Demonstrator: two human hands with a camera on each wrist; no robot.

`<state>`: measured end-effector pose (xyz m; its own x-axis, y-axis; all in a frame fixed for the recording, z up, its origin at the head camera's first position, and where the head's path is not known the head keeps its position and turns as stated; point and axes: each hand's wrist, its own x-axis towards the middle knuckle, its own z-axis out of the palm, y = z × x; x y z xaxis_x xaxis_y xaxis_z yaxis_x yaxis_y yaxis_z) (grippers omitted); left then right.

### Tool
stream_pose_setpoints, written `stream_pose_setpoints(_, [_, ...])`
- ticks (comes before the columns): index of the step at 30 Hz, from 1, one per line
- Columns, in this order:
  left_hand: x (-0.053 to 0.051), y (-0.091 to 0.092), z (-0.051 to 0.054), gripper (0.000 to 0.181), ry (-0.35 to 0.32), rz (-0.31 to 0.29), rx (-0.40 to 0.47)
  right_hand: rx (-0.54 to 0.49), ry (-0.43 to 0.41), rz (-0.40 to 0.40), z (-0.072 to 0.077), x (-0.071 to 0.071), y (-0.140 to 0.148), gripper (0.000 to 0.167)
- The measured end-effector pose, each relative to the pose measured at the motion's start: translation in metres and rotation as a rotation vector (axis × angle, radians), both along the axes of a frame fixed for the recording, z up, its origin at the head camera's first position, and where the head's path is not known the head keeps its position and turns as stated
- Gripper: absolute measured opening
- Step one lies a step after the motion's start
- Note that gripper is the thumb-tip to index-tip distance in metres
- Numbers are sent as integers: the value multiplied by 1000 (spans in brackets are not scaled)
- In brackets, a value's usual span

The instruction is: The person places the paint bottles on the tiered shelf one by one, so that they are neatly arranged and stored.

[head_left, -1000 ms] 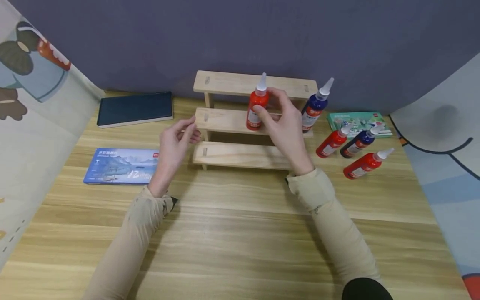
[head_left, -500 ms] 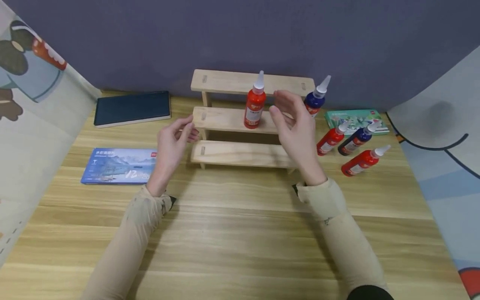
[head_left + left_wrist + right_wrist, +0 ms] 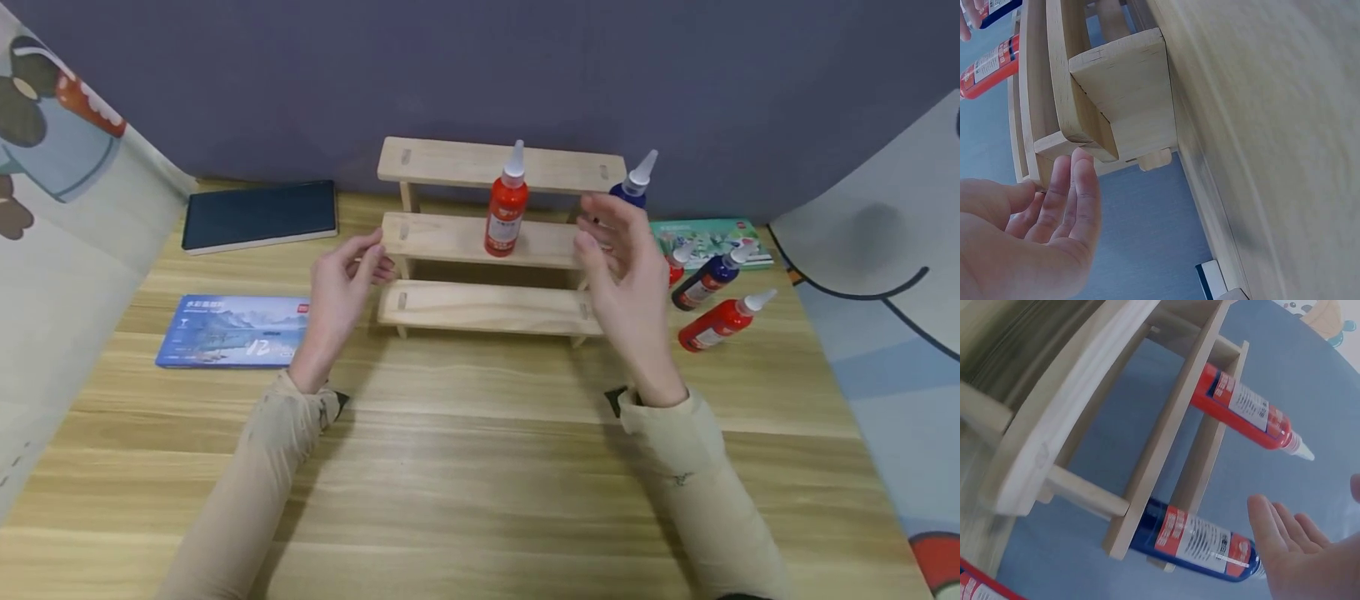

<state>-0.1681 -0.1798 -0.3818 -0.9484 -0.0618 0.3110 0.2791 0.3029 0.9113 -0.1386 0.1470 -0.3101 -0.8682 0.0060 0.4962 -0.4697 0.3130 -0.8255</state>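
A three-step wooden shelf (image 3: 487, 304) stands against the dark wall. At its left end my left hand (image 3: 341, 287) holds the corner of the middle step between thumb and fingers; the left wrist view shows the thumb (image 3: 1019, 195) at that edge. A red squeeze bottle (image 3: 506, 217) with a white nozzle stands upright on the middle step. On that step's right end is a dark blue bottle (image 3: 1194, 540), mostly hidden in the head view by my right hand (image 3: 630, 287). That hand holds nothing, its fingers loosely bent.
Right of the shelf stand a red bottle (image 3: 677, 262), a blue bottle (image 3: 705, 282) and another red bottle (image 3: 718, 323). A green box (image 3: 712, 237) lies behind them. On the left lie a dark notebook (image 3: 258, 217) and a blue watercolour box (image 3: 232, 332).
My right hand has let go of the red bottle on the middle step and drawn away to the right, in front of the blue bottle. The left hand stays at the shelf's end.
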Motion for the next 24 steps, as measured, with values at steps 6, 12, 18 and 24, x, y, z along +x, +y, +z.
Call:
stream_pose_setpoints(6, [0,0,0,30,3,3,-4,14,3,-17,-4,4,11,37])
stream_pose_setpoints(12, [-1,1,0,30,2,-1,-1,8,20,-47,-7,7,22,33])
stream_pose_setpoints(18, [-1,0,0,30,-1,1,-5,6,28,-44,-9,9,30,33])
stream_pose_setpoints(24, [0,0,0,30,5,0,5,-12,7,-69,-12,12,35,34])
